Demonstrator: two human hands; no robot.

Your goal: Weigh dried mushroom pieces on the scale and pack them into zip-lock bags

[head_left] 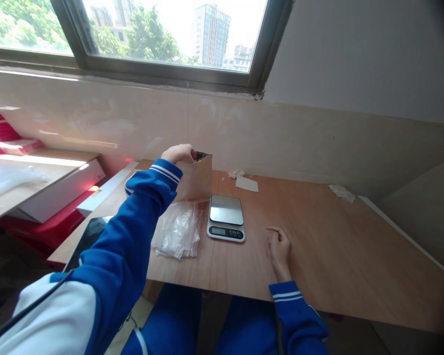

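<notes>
Daylight from a wide window (163, 68) over a pale wall (281, 133), trees (148, 37) and tall buildings (211, 37) outside. Below, against that wall, a wooden bench (329, 241). At its back, upright, a brown paper bag (197, 181) with its mouth open. Left grip (180, 153) at that mouth, fingertips hidden inside: impossible to tell how far closed, or on what. Just in front of the bag, clear zip bags (176, 231) with red seal lines, lying in a pile; beside these, to the right, a digital scale (226, 217) with a metal platform. Right grip (280, 246) at the near side, right of the scale and apart from it, fingers partly curled, holding nothing visible. Farther back, a white card (247, 184) beside a crumpled scrap (236, 174).
</notes>
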